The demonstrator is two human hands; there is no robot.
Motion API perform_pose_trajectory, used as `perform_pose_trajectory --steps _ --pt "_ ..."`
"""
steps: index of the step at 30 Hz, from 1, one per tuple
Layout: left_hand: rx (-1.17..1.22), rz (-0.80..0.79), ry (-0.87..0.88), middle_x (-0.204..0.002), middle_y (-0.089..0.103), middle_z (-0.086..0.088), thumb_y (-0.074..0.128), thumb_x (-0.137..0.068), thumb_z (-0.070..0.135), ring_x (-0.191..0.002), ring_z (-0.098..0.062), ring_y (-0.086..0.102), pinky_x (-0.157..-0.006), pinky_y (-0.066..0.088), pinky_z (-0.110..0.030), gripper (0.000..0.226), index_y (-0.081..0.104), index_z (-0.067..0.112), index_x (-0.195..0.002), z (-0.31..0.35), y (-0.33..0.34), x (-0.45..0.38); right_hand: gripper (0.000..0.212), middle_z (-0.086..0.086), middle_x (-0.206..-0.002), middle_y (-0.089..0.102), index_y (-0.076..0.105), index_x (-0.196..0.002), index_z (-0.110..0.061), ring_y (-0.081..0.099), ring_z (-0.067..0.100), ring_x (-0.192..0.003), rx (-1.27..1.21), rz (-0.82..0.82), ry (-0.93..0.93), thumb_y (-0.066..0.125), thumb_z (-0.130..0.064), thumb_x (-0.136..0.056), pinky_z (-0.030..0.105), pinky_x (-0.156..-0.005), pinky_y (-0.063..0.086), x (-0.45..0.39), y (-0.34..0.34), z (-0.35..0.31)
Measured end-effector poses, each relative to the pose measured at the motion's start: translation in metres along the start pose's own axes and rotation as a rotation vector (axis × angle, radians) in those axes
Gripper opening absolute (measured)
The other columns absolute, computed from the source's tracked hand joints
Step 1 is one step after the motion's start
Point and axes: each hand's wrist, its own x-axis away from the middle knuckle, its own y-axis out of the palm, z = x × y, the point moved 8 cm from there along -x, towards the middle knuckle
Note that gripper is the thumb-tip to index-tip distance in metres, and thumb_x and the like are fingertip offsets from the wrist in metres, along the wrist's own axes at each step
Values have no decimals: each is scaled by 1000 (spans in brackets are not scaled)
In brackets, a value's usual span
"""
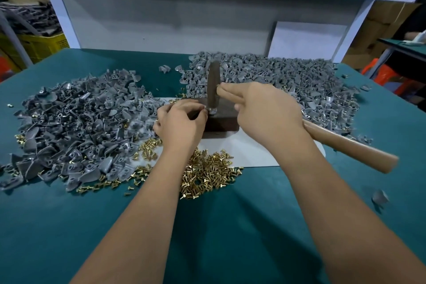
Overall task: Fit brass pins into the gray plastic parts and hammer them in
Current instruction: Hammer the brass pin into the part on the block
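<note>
Forearms: ours reach forward over the green table [69, 226].
Left hand [182, 122]: we pinch a gray part [213, 111] on the dark block [222, 122].
Right hand [267, 110]: we grip the hammer [350, 147]; its head [213, 85] stands upright on that part, nearer this hand.
Brass pins [207, 173]: loose, just behind our left wrist.
Gray piles [76, 127]: at both sides; no containers.

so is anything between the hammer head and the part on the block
Nothing visible. The hammer head sits right at the gray part on the dark block; the left hand pinches the part from the left side.
</note>
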Motion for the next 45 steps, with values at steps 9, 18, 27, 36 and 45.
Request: perform_pose_trajectory --steps 9,18,27,36,45 --pt "61 -84 -22 -118 55 29 60 -93 39 -130 -15 24 -102 16 -38 11 62 42 -83 0 3 -2 41 0 -101 67 47 -134 -38 59 28 -84 -259 213 388 41 -16 -99 25 -52 29 -4 20 60" --pt "93 -95 -40 -120 56 29 61 -92 40 -130 -15 25 -106 16 -38 15 61 43 -77 -2 3 -3 15 11 -91 63 56 -104 -13 50 31 -76 -135 6 517 48 -19 -92 31 -64 37 6 64 95" --pt "91 -112 -45 -125 56 26 60 -93 39 -130 -19 28 -109 19 -41 18 60 44 -75 1 1 -2 30 17 -114 56 67 -108 -9 47 35 -108 138 97 423 50 -27 -92 39 -84 39 7 57 77" --pt "141 -101 -52 -109 55 28 63 -90 35 -124 -17 29 -97 19 -36 23 60 47 -71 4 -3 3 42 -7 -111 52 57 -130 -29 37 12 -106 -326 205 48 60 -38 -89 31 -88 34 -8 58 4" --pt "136 -82 -66 -94 47 36 57 -94 32 -126 -14 28 -102 19 -37 27 57 49 -73 0 -2 0 15 -2 -98 67 73 -99 -26 57 20 -95 -373 54 34 66 -28 -86 39 -84 50 -29 62 -9"
